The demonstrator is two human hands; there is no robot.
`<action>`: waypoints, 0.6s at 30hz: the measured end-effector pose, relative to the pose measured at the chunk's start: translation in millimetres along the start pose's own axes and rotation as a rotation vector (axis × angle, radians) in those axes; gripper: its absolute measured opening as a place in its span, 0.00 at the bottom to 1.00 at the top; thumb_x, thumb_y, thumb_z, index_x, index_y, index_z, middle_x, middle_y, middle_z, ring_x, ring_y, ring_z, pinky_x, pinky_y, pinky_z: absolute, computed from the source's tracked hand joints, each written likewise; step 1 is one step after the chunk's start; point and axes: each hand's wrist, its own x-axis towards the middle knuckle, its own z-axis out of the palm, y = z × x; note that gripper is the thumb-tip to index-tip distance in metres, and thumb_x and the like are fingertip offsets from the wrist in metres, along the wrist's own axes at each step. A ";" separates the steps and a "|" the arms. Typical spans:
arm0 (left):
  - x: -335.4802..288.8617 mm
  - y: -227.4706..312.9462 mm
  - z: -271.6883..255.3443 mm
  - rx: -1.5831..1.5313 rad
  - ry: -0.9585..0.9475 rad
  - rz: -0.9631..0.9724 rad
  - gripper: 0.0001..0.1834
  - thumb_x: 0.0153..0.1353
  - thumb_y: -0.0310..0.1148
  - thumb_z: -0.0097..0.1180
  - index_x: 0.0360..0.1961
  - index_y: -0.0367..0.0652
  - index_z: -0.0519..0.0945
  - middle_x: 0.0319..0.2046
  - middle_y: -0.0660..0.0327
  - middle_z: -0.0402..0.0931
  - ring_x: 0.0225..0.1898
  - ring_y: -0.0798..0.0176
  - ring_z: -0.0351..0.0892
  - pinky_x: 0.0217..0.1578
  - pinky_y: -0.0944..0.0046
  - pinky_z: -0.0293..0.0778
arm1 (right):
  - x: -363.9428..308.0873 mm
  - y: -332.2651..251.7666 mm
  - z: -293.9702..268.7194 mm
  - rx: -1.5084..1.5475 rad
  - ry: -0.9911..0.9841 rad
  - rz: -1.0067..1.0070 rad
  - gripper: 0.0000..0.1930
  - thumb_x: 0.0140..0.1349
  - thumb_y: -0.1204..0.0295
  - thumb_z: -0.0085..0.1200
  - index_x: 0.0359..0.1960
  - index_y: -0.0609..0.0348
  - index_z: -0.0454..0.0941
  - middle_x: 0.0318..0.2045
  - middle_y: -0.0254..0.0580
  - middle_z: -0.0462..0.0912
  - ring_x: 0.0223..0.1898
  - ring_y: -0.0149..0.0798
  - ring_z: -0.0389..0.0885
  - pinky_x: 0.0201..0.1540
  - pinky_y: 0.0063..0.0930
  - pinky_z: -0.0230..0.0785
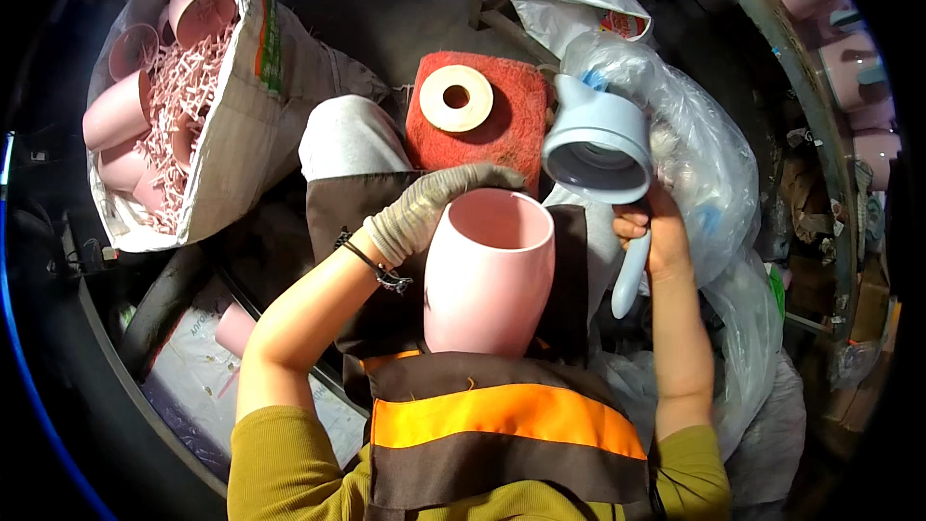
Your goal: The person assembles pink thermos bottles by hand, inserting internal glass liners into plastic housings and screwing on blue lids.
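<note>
Between my arms, against the dark apron, stands a pink plastic jug body (489, 294) with its round open mouth facing up. My left hand (432, 205), in a grey knitted glove, curves around its far left side near the rim, fingers closed against it. Off to the right, my bare right hand (658, 232) grips a grey-blue jug top (598, 130), a ring with a pouring spout and a long handle. Its hollow round opening faces me, and the handle points down. The jug top and the pink body are apart.
A roll of tape (456, 98) lies on a red cloth-covered surface (492, 147) ahead. At left, a white woven sack (253, 125) holds pink jug bodies and pink scraps. Clear plastic bags (709, 154) bulge at right, beside a metal rack (797, 87) with pink jugs.
</note>
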 end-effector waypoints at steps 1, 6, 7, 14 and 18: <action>-1.3 -5.4 -2.8 -0.362 0.024 -0.115 0.29 0.64 0.48 0.55 0.56 0.33 0.73 0.52 0.53 0.76 0.54 0.58 0.75 0.60 0.59 0.67 | -0.8 -0.8 17.3 -0.112 -0.019 -0.010 0.09 0.69 0.63 0.49 0.40 0.55 0.74 0.27 0.28 0.72 0.18 0.19 0.61 0.17 0.11 0.52; 0.1 6.0 15.6 -0.566 0.230 -0.086 0.40 0.63 0.61 0.49 0.60 0.33 0.68 0.55 0.50 0.74 0.54 0.59 0.75 0.57 0.59 0.71 | -2.9 5.7 80.3 -0.665 0.051 -0.022 0.13 0.68 0.63 0.53 0.44 0.60 0.76 0.31 0.30 0.77 0.17 0.16 0.63 0.16 0.10 0.52; -1.3 7.9 16.1 -0.546 0.204 -0.080 0.44 0.62 0.65 0.48 0.63 0.34 0.65 0.57 0.50 0.72 0.56 0.58 0.73 0.60 0.58 0.68 | -2.0 8.0 83.5 -0.698 0.069 -0.041 0.15 0.67 0.62 0.55 0.45 0.62 0.76 0.29 0.30 0.77 0.17 0.16 0.63 0.16 0.10 0.52; -17.5 11.3 23.8 -0.499 0.180 -0.055 0.49 0.59 0.69 0.46 0.64 0.34 0.64 0.59 0.51 0.70 0.59 0.58 0.71 0.62 0.58 0.65 | 9.8 12.8 85.5 -0.910 0.044 -0.063 0.18 0.66 0.62 0.56 0.47 0.65 0.75 0.26 0.30 0.76 0.16 0.15 0.62 0.16 0.11 0.51; -18.4 10.5 22.3 -0.480 0.217 -0.066 0.49 0.58 0.70 0.47 0.64 0.34 0.65 0.59 0.51 0.71 0.59 0.59 0.71 0.62 0.58 0.65 | 10.0 17.4 86.6 -0.850 0.036 -0.066 0.18 0.66 0.62 0.57 0.47 0.65 0.75 0.25 0.28 0.75 0.16 0.15 0.61 0.16 0.11 0.50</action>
